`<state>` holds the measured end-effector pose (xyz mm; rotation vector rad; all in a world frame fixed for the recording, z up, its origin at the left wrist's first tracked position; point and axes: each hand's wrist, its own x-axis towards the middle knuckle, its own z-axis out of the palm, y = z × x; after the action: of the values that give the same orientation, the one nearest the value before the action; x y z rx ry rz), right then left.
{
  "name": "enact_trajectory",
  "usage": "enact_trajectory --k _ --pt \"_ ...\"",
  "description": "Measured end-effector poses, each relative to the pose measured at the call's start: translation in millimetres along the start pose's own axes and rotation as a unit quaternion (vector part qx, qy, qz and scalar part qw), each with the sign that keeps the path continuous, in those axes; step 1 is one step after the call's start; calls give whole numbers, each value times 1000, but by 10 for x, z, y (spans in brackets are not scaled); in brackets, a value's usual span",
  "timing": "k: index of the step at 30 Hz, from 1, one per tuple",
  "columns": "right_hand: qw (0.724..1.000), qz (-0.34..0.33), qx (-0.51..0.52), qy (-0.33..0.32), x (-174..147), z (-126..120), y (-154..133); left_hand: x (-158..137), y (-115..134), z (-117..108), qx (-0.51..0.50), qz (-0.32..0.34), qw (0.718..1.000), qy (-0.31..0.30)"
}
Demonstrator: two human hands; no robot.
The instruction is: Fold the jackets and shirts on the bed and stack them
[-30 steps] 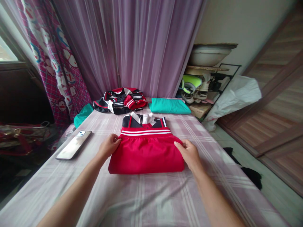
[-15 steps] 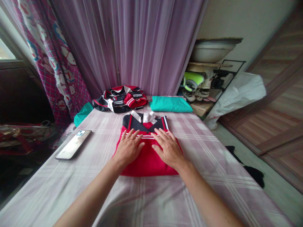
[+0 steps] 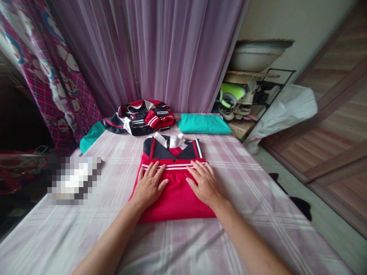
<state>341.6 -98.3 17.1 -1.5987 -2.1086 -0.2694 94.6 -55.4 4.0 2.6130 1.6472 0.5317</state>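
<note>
A folded red and navy jacket [image 3: 176, 194] lies on the table in front of me, its white collar and zip at the far end. Across its middle runs a red band with white stripes. My left hand [image 3: 149, 184] rests flat on the left part of the jacket, fingers spread and fingertips at the striped band. On the right part, my right hand [image 3: 203, 182] lies palm down in the same way, thumb out. Neither hand grips the cloth.
A checked cloth [image 3: 252, 214] covers the table. Beyond the jacket lie a crumpled navy, red and white garment [image 3: 139, 118] and a folded teal cloth [image 3: 205, 124]. A blurred-out phone [image 3: 76, 181] lies left. A rack with shoes [image 3: 243, 109] stands behind the right corner.
The view has shifted slightly, so the jacket appears a little nearer and further left. Both hands stay flat on it, the left one slightly further from the right.
</note>
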Motion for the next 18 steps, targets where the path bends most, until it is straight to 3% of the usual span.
enact_trajectory --k 3,5,7,9,12,15,18 --pt "987 146 -39 63 13 -106 77 -14 -87 16 -26 -26 999 19" --pt "965 256 -57 6 36 -181 165 -35 -114 30 -22 -44 998 25" --pt "942 320 -41 -87 69 -240 240 -68 -112 51 -10 -55 998 29" --pt "941 318 0 -119 109 -275 281 -108 -104 75 -3 -53 998 34" --pt "962 239 125 -36 172 -270 293 -166 -108 90 -3 -30 999 37" --pt "943 232 240 -16 194 -193 307 -197 -92 49 4 -33 999 31" --pt "941 307 131 -47 120 -77 351 -191 -10 -36 28 -74 997 -5"
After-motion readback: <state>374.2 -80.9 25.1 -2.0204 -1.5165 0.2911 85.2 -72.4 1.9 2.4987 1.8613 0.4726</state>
